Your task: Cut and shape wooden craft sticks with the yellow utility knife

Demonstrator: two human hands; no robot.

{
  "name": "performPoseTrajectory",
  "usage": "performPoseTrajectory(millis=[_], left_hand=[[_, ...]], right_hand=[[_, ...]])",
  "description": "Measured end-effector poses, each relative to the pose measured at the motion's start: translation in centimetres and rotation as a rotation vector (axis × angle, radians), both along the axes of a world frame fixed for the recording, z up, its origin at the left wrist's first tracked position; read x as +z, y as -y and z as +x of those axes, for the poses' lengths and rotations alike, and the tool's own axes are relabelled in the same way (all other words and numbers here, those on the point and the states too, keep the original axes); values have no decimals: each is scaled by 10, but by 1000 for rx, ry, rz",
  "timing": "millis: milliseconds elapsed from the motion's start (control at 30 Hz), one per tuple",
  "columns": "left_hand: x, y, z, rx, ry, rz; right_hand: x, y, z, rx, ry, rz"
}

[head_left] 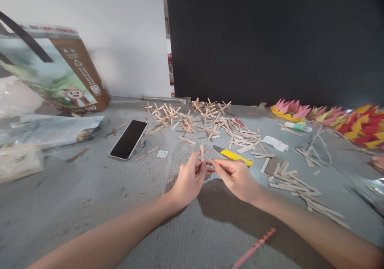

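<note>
Both hands meet above the middle of the grey table. My left hand point(191, 179) is closed on an upright wooden craft stick point(202, 150), its top end showing above the fingers. My right hand point(238, 179) pinches a second wooden craft stick point(209, 161) that lies across the first one. Whether the two are joined is hidden by the fingers. Just beyond my right hand lies a yellow utility knife point(236, 157) with its dark blade out. Farther back is a heap of crossed sticks point(180, 117), and loose craft sticks point(295, 183) lie to the right.
A phone point(129, 139) and a small square packet point(162, 154) lie left of my hands. A printed bag point(72, 69) stands back left. Folded paper pieces point(291, 110), a glue stick point(298, 126) and a white cable point(327, 135) are at right. A pink rod point(255, 247) lies in front.
</note>
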State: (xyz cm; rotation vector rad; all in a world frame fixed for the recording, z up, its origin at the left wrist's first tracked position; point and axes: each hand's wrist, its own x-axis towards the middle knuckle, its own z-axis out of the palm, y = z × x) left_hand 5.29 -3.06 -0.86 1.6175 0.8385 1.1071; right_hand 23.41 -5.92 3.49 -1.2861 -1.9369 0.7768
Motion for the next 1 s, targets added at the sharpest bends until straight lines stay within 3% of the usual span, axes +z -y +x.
performPoseTrajectory(millis=[367, 700, 1000], left_hand=[[5, 3, -1, -2, -71, 36], [-5, 3, -5, -75, -261, 107], [4, 4, -4, -28, -198, 119]], right_hand=[[-3, 3, -2, -4, 96, 29], [25, 0, 3, 36, 216, -103], [0, 7, -6, -16, 126, -1]])
